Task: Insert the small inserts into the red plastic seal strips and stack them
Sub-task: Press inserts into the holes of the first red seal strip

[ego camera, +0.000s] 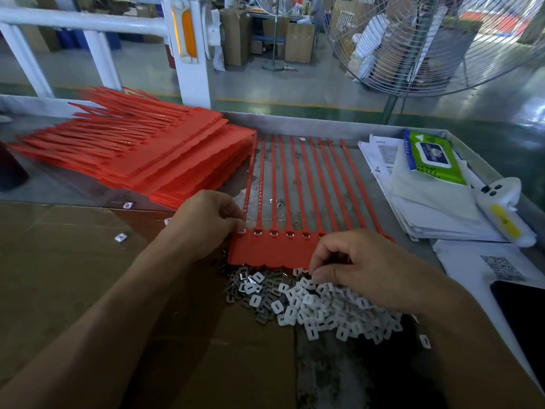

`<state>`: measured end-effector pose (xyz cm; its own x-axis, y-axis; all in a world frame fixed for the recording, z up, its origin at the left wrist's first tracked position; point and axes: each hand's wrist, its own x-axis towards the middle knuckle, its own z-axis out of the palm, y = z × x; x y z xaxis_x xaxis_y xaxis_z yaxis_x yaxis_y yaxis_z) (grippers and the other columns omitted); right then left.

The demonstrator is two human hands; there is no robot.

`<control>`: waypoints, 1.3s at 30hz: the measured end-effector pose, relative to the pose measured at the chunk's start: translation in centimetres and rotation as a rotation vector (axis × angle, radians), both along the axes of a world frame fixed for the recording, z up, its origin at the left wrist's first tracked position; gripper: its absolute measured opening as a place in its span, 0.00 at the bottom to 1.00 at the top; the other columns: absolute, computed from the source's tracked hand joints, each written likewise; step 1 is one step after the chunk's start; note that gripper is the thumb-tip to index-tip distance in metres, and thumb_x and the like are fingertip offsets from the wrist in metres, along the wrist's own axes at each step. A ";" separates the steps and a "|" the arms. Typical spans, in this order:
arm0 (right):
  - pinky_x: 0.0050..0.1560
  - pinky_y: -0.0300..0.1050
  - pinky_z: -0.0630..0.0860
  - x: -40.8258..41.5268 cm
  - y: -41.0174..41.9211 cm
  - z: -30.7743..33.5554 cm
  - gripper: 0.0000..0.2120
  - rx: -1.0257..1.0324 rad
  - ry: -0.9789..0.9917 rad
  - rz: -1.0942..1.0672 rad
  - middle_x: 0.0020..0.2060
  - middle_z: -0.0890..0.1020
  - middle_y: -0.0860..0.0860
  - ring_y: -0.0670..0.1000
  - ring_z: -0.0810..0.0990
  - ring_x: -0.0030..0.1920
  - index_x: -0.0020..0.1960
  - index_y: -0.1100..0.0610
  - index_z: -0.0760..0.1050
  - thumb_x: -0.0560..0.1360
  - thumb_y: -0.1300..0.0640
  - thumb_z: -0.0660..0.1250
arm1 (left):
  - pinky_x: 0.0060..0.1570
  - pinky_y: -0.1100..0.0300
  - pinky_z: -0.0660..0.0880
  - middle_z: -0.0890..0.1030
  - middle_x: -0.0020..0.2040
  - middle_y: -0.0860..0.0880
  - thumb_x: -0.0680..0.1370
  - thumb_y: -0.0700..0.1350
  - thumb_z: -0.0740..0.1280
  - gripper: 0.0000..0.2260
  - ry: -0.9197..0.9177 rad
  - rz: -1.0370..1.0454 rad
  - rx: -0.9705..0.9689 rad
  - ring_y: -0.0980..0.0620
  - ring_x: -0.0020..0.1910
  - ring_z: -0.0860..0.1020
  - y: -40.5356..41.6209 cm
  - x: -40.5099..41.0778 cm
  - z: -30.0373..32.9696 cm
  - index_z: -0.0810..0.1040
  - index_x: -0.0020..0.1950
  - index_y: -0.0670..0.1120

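Both forearms are reaching in over brown cardboard (88,290) toward a heap of small inserts (318,308), flat rounded squares with a slot, some white plastic and some grey metal, lying just below the red seal strips (274,252). Right hand (365,270) is curling over the heap, thumb and forefinger pinching at the pile's top edge; whether an insert is already between them I cannot tell. Left hand (206,219) is pressing its curled fingertips on the sheet's left corner, at the first socket, with a pale insert showing under them. Several sockets beside it are showing metal already. By my judgement, insertion is midway; next comes seating an insert squarely. Finished sheets are lying stacked (165,154), glossy and thin, on the steel table (339,125)
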<state>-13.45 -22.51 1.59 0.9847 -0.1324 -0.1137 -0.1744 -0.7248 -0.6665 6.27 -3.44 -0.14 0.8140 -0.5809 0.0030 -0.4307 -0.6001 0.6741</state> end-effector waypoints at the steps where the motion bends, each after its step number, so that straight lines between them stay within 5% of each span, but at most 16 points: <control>1: 0.42 0.36 0.74 0.0 0.0 0.0 0.03 0.010 -0.007 -0.008 0.42 0.85 0.39 0.41 0.82 0.41 0.45 0.41 0.81 0.77 0.48 0.74 | 0.39 0.59 0.74 0.83 0.40 0.55 0.75 0.45 0.76 0.04 -0.015 0.001 -0.016 0.57 0.41 0.80 0.1 0.0 -0.1 0.84 0.42 0.52; 7: 0.34 0.29 0.73 0.6 0.6 -0.5 0.04 0.224 -0.225 -0.178 0.35 0.83 0.39 0.37 0.78 0.33 0.46 0.42 0.82 0.78 0.51 0.73 | 0.34 0.71 0.69 0.82 0.37 0.61 0.77 0.47 0.73 0.04 -0.167 -0.053 -0.259 0.62 0.37 0.79 -0.6 -1.6 0.1 0.83 0.43 0.55; 14: 0.27 0.33 0.71 1.4 1.2 -1.1 0.07 0.545 -0.357 -0.331 0.31 0.82 0.45 0.40 0.76 0.28 0.46 0.46 0.84 0.79 0.58 0.72 | 0.39 0.72 0.71 0.83 0.42 0.55 0.75 0.44 0.76 0.05 -0.052 -0.411 -0.465 0.59 0.38 0.78 -1.7 -4.7 0.6 0.83 0.48 0.52; 20: 0.34 0.31 0.74 1.8 1.3 -1.6 0.08 0.423 -0.393 -0.305 0.38 0.84 0.41 0.39 0.80 0.33 0.51 0.38 0.81 0.77 0.51 0.72 | 0.42 0.71 0.70 0.82 0.44 0.56 0.75 0.43 0.76 0.10 -0.166 -0.466 -0.450 0.53 0.44 0.80 -1.5 -4.7 0.5 0.83 0.53 0.54; 26: 0.48 0.41 0.75 1.8 1.5 -1.6 0.14 0.376 -0.385 -0.288 0.50 0.83 0.36 0.37 0.83 0.47 0.59 0.33 0.76 0.77 0.49 0.71 | 0.46 0.64 0.74 0.81 0.48 0.56 0.77 0.44 0.74 0.07 -0.316 -0.540 -0.391 0.52 0.48 0.79 -1.5 -4.4 0.2 0.84 0.54 0.52; 33: 0.50 0.39 0.77 1.7 1.4 -1.8 0.06 0.317 -0.400 -0.372 0.46 0.85 0.39 0.39 0.83 0.48 0.54 0.38 0.80 0.78 0.47 0.72 | 0.46 0.67 0.73 0.79 0.47 0.61 0.75 0.56 0.72 0.04 -0.328 -0.367 -0.245 0.60 0.48 0.77 -0.6 -2.1 -0.1 0.81 0.48 0.59; 39: 0.40 0.28 0.74 1.5 1.2 -2.0 0.01 0.183 -0.328 -0.381 0.43 0.84 0.35 0.35 0.82 0.45 0.49 0.42 0.82 0.79 0.48 0.71 | 0.54 0.48 0.76 0.79 0.48 0.59 0.75 0.54 0.76 0.04 -0.241 -0.227 -0.034 0.60 0.50 0.76 0.3 -0.1 -0.7 0.83 0.46 0.59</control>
